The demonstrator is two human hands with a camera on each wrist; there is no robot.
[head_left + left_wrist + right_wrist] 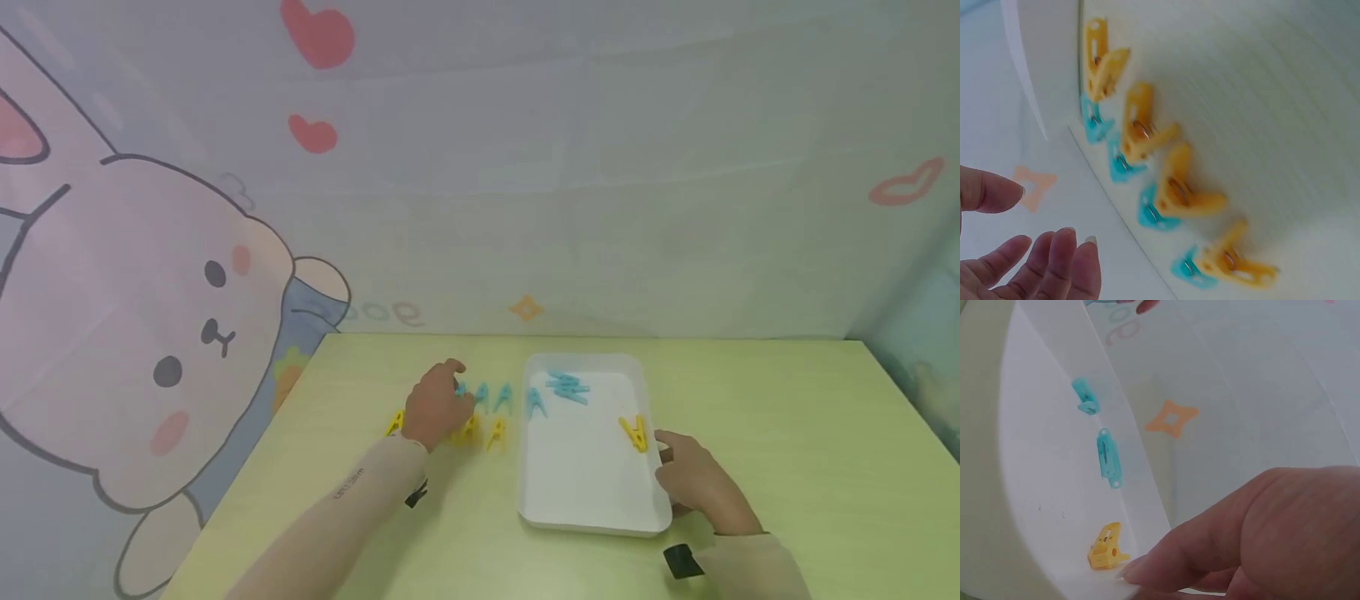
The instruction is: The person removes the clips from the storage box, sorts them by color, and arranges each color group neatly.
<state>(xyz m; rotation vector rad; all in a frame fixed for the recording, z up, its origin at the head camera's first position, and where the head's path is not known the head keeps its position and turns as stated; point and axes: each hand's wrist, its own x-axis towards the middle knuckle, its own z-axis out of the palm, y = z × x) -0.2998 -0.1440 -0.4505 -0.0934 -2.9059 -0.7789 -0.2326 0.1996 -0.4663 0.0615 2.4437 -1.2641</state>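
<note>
Above a double row of clothespins on the table, my left hand [437, 406] reaches out, thumb and fingers apart with nothing between them. Yellow clothespins [497, 433] form the nearer row; blue clothespins [503, 397] stand behind them. In the head view the hand covers part of both rows, while the left wrist view shows several yellow clothespins [1175, 190] beside the blue ones [1155, 209]. My right hand [693, 473] grips the right rim of a white tray [585, 492]. Inside, a yellow clothespin [636, 434] lies near that hand, and blue clothespins [567, 387] lie toward the back and left.
The pale yellow-green table [787, 433] extends right of the tray. Behind it hangs a light cloth backdrop [480, 167] printed with a rabbit and hearts. Dark straps [681, 562] show at the wrists.
</note>
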